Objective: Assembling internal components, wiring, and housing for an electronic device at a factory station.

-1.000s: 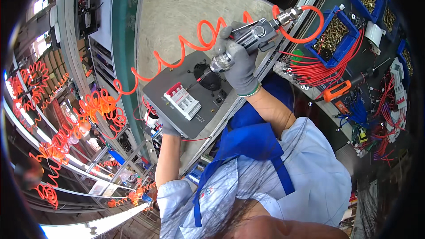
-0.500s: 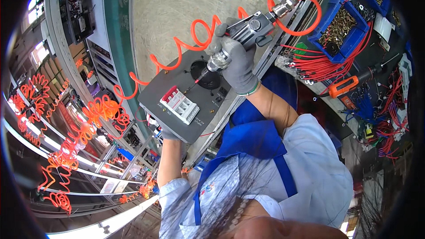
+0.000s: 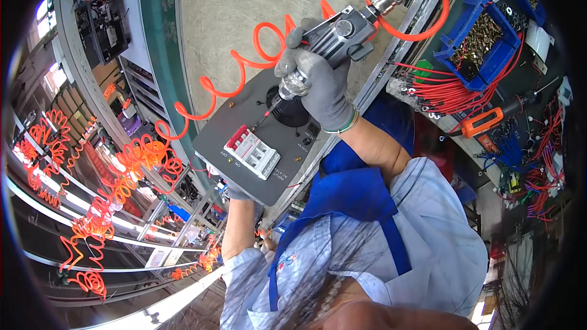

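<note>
My right hand [image 3: 325, 88], in a grey glove, is closed around an air screwdriver [image 3: 340, 35] with a metal body. Its thin bit [image 3: 262, 120] points down and left, ending beside a white breaker [image 3: 255, 154] with a red lever bar. I cannot tell whether the tip touches a screw. The breaker sits on a dark grey panel [image 3: 221, 135], which also carries a round black fan grille [image 3: 290, 110] and small brass-coloured screws. At the panel's near left edge is my gloved left hand [image 3: 237, 192]; its fingers are hidden behind the panel.
A coiled orange air hose [image 3: 208, 85] runs from the screwdriver across the worktop [image 3: 226, 0]. On the right bench stand a blue bin of brass fasteners [image 3: 482, 36], bundled red wires [image 3: 434, 93] and an orange-and-black screwdriver [image 3: 483, 121]. A metal rail [image 3: 382, 73] separates the surfaces.
The view has shifted slightly, so the right bench sits further right. The panel and breaker appear a little lower. The screwdriver stays in my right hand, its bit still beside the breaker.
</note>
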`<act>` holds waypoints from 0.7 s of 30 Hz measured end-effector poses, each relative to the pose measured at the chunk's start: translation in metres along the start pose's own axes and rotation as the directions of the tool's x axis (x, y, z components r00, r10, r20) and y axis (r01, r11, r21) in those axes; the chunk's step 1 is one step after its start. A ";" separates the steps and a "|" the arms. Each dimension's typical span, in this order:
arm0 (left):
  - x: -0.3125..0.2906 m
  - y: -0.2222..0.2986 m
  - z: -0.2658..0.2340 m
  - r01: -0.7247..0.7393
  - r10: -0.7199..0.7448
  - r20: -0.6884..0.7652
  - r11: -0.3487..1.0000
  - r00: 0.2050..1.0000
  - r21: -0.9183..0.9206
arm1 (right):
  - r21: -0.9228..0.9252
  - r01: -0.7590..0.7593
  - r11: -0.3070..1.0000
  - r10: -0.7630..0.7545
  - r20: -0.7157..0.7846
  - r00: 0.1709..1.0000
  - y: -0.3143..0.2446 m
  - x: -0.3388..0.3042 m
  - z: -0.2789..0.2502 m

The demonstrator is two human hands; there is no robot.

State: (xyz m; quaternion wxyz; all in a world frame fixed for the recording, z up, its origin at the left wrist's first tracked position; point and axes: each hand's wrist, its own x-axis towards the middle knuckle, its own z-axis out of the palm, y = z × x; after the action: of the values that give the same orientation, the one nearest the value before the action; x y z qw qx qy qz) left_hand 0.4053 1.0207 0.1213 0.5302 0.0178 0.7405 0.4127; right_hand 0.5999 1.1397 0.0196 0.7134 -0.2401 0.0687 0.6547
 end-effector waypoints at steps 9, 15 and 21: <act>-0.002 -0.003 0.003 0.005 -0.003 0.026 0.998 1.000 -0.067 | -0.014 -0.035 0.999 0.036 0.118 0.992 0.003 0.004 0.007; -0.003 -0.003 -0.002 0.028 -0.019 0.077 0.993 0.997 -0.112 | -0.028 -0.055 0.998 0.057 0.098 0.994 0.006 0.000 0.007; 0.011 -0.010 -0.008 -0.006 0.060 0.191 0.962 0.980 -0.274 | -0.025 -0.121 0.992 0.123 0.105 0.987 0.006 0.020 0.002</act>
State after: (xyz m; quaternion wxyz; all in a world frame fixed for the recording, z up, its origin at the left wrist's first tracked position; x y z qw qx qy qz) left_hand 0.3990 1.0142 0.1074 0.5916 -0.0018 0.6199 0.5155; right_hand 0.5964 1.1582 0.0116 0.6725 -0.2068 0.0390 0.7095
